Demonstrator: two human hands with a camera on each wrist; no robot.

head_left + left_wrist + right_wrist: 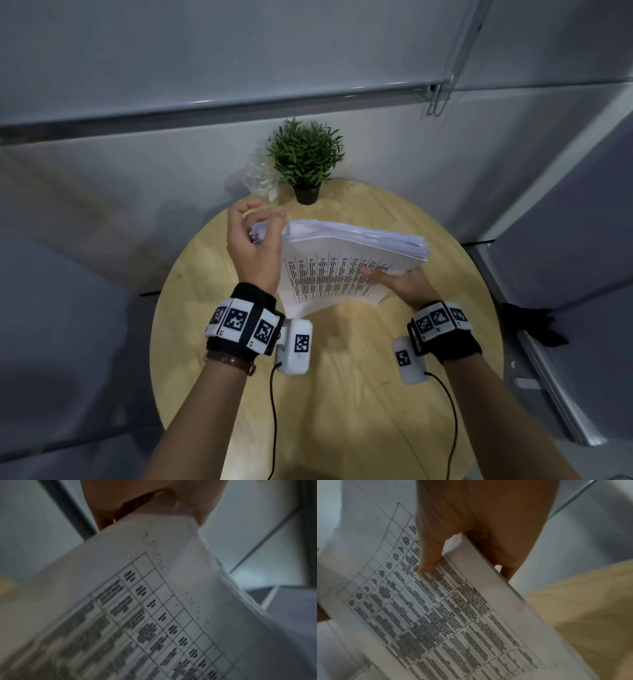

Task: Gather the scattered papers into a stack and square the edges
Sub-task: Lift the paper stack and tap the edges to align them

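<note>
A thick stack of white papers (342,260) printed with tables is lifted off the round wooden table (342,377), tilted with the printed face toward me. My left hand (255,236) grips the stack's left end, fingers curled round the top corner. My right hand (402,282) holds the right lower edge, its thumb (428,555) lying on the printed page (436,615) and its fingers behind the stack. In the left wrist view the table sheet (137,615) fills the frame under the left hand's fingers (154,500). The top sheet edges are slightly fanned.
A small potted green plant (306,161) and a clear plastic cup (263,181) stand at the table's far edge, just beyond the left hand. Grey walls surround the table. Cables run from both wrist cameras toward me.
</note>
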